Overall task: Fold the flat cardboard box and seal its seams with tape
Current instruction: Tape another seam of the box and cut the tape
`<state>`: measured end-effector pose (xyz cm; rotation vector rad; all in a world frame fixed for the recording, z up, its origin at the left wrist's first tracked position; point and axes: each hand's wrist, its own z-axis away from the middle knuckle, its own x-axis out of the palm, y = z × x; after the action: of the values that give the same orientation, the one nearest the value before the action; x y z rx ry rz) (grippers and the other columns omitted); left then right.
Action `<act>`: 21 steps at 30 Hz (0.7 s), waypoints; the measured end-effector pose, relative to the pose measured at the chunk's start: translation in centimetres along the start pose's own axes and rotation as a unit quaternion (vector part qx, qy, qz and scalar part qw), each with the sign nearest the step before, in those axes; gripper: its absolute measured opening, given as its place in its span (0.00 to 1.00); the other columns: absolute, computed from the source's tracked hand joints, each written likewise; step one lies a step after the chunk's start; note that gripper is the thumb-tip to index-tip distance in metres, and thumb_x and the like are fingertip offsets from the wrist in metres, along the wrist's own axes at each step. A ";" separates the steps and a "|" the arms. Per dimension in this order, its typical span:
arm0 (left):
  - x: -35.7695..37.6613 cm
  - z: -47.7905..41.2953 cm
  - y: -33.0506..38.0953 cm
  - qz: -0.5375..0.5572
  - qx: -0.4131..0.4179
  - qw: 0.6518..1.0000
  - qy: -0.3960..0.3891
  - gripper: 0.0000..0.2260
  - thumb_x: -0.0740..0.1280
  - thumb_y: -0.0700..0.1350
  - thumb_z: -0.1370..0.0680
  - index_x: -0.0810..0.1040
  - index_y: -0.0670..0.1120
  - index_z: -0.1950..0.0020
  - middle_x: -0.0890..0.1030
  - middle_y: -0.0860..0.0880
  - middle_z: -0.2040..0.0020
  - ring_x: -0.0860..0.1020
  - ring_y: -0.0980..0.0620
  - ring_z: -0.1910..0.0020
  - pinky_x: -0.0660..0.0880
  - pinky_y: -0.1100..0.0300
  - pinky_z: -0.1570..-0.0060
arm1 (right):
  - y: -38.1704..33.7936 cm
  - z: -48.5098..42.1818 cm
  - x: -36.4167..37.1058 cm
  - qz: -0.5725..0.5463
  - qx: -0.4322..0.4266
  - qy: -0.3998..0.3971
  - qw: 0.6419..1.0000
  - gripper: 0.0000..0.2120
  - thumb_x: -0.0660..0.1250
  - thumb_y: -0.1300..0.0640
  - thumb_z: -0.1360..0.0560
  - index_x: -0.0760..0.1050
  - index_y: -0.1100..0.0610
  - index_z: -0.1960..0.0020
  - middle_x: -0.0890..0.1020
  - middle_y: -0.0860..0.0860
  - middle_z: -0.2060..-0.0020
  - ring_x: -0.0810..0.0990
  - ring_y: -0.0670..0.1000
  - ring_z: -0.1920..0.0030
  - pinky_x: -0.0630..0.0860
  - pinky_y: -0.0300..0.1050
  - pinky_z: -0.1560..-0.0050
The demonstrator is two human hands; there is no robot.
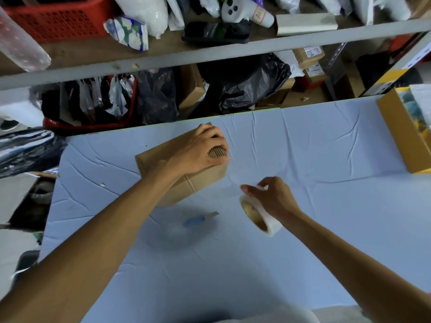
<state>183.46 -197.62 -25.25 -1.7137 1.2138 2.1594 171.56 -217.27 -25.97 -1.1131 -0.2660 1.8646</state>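
Observation:
A small brown cardboard box (pixel 198 183), folded into shape, stands on the white-covered table (pixel 326 217) a little left of centre. My left hand (pixel 200 150) presses down on its top at the far right end, fingers curled over the edge of the flaps. My right hand (pixel 270 194) holds a roll of clear tape (pixel 261 217) just right of the box, thumb and fingers pinching the roll's top. A faint strip of clear tape seems to stretch from the roll toward the box. A blue-handled box cutter (pixel 198 220) lies blurred on the table in front of the box.
An open yellow-brown carton (pixel 401 136) with contents stands at the table's right edge. Behind the table runs a cluttered shelf with a red basket (pixel 58 19), black bags (pixel 245 82) and small boxes. More bags and clutter sit on the floor at left.

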 end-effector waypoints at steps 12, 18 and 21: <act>-0.9 -0.1 -0.2 0.019 -0.034 0.999 -0.008 0.10 0.69 0.57 0.27 0.79 0.53 0.50 0.73 0.55 0.43 0.62 0.54 0.34 0.57 0.64 0.45 | 1.7 1.1 -0.3 -0.061 0.006 -0.060 0.996 0.14 0.73 0.43 0.32 0.79 0.54 0.58 0.78 0.50 0.67 0.76 0.51 0.66 0.66 0.41 0.68; -0.9 0.0 0.6 -0.007 -0.026 0.999 -0.033 0.07 0.66 0.52 0.23 0.79 0.52 0.49 0.71 0.52 0.44 0.60 0.51 0.34 0.57 0.61 0.39 | 1.5 1.8 -0.4 -0.171 -0.044 -0.085 0.981 0.03 0.75 0.55 0.30 0.81 0.52 0.60 0.81 0.51 0.68 0.74 0.51 0.68 0.67 0.38 0.68; -0.6 -0.1 1.4 -0.036 -0.027 0.998 -0.045 0.07 0.64 0.50 0.22 0.79 0.50 0.48 0.71 0.49 0.42 0.59 0.48 0.33 0.58 0.57 0.37 | 1.5 1.9 -0.5 -0.177 -0.016 -0.083 0.981 0.04 0.76 0.57 0.31 0.81 0.54 0.61 0.82 0.48 0.66 0.76 0.48 0.67 0.68 0.36 0.67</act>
<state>182.98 -198.34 -24.02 -1.6346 1.0648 2.2209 169.25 -217.99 -25.47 -0.8656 -0.5548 1.6376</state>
